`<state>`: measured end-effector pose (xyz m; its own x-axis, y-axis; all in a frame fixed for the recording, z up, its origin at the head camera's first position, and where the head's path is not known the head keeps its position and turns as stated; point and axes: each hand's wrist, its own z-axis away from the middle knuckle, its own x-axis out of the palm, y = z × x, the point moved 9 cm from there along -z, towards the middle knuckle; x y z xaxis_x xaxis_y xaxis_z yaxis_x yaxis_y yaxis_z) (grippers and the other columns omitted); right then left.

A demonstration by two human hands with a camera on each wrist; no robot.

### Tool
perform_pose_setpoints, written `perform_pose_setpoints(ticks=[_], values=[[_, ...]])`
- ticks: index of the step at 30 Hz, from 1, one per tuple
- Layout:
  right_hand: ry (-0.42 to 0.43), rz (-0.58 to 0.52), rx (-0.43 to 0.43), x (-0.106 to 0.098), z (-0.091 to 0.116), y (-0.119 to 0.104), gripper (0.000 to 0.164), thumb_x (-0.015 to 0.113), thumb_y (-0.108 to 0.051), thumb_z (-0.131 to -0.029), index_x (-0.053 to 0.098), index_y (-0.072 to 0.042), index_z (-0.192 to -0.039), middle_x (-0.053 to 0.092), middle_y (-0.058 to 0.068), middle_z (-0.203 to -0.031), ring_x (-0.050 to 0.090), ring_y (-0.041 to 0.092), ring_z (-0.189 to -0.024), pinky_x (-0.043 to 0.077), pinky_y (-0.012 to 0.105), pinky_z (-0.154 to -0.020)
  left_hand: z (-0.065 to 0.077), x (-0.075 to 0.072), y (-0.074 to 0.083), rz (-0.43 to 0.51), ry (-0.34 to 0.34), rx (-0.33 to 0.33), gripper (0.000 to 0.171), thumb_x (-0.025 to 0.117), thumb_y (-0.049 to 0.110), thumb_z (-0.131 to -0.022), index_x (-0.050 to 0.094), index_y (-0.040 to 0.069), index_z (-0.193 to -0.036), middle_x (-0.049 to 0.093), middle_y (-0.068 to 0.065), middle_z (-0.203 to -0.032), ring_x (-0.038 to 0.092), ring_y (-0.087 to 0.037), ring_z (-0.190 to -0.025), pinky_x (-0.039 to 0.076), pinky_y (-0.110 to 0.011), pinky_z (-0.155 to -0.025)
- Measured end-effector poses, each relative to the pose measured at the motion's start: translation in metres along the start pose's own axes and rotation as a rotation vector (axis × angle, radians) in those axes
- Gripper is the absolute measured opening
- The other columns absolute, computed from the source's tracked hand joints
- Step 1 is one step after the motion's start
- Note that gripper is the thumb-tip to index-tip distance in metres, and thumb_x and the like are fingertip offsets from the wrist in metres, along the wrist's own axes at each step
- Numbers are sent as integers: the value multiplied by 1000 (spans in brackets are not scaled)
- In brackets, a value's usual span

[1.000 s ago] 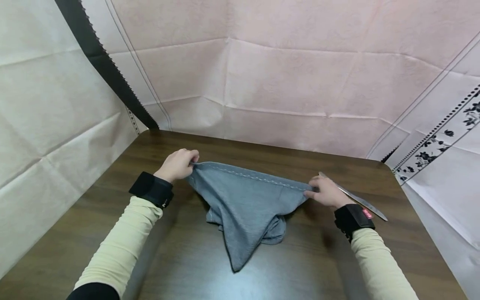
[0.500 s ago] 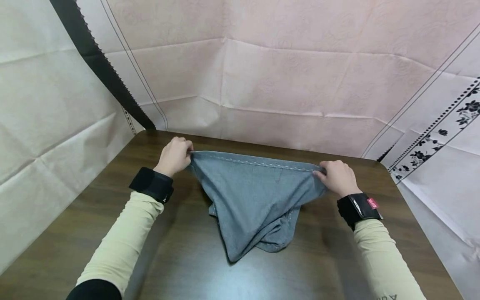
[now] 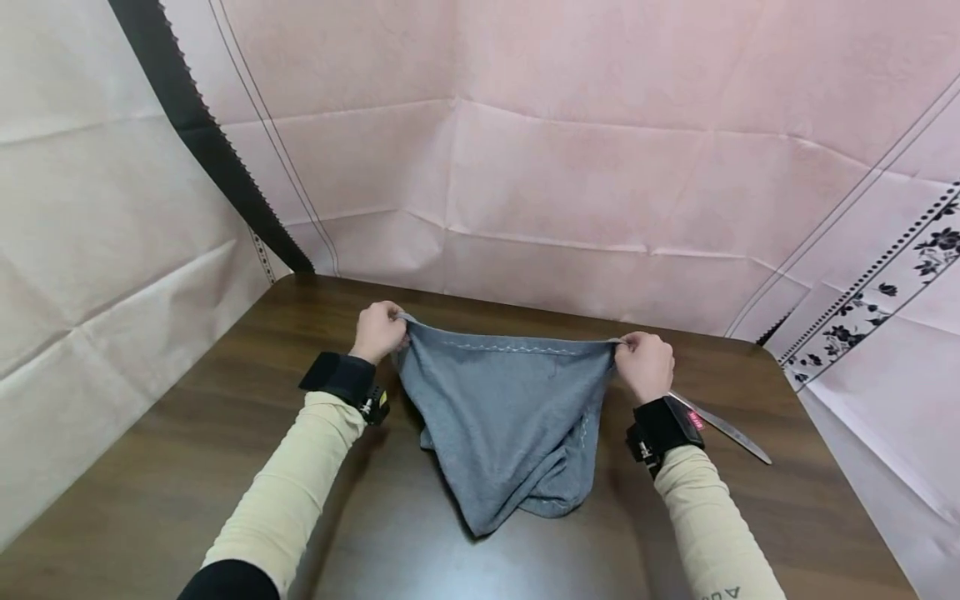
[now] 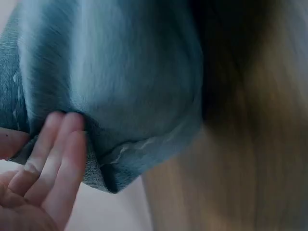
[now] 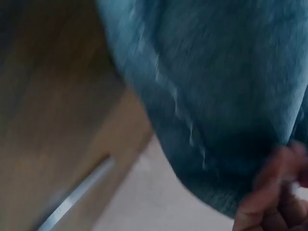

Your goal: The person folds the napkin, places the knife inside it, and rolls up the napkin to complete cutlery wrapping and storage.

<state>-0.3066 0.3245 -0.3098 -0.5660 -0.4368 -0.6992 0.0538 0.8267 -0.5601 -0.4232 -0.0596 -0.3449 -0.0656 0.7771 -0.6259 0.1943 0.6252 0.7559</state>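
A blue-grey cloth with a white stitched hem is held up by its far edge, its lower part hanging in folds down to the table. My left hand pinches the upper left corner. In the left wrist view, several fingers lie against the fabric. The upper right corner is gripped by my right hand. Seen from the right wrist, that hand is blurred at the hem of the cloth. The stretched top edge sags slightly between both hands.
On the brown wooden table, a thin silver knife-like piece lies just right of my right wrist, partly hidden. Its blurred metal shows in the right wrist view. Pale pinkish sheeting rises behind the table.
My right hand first moved outward and away, pulling the top edge wide. Since then both hands have come closer together, and the edge has slackened a little. The silver piece is visible again.
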Motion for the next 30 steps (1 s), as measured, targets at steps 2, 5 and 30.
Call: perform_pose_setpoints(ticks=[2,5,30], values=[[-6,-29,11,8,0,4,25,47,-5,-82,66,7,-94,65,21,-79,58,40,-77,43,47,-68,-2,10,-2,61,-26,-8,32,42,9,-88,53,-7,-114,63,-24,-93,64,-29,-76,50,-34,-66],[-118,-60,21,29,3,9,36,47,-7,-84,53,13,-114,62,28,-98,55,44,-94,41,49,-80,-2,25,0,48,-104,14,45,41,12,-91,36,-9,-131,53,-28,-116,54,-35,-104,43,-40,-85],[-677,140,-178,107,34,16,61,40,-34,-97,28,10,-137,29,31,-138,27,44,-127,23,51,-101,21,88,-30,-527,-570,192,57,46,33,-94,29,9,-143,26,-28,-141,24,-42,-129,22,-62,-96]])
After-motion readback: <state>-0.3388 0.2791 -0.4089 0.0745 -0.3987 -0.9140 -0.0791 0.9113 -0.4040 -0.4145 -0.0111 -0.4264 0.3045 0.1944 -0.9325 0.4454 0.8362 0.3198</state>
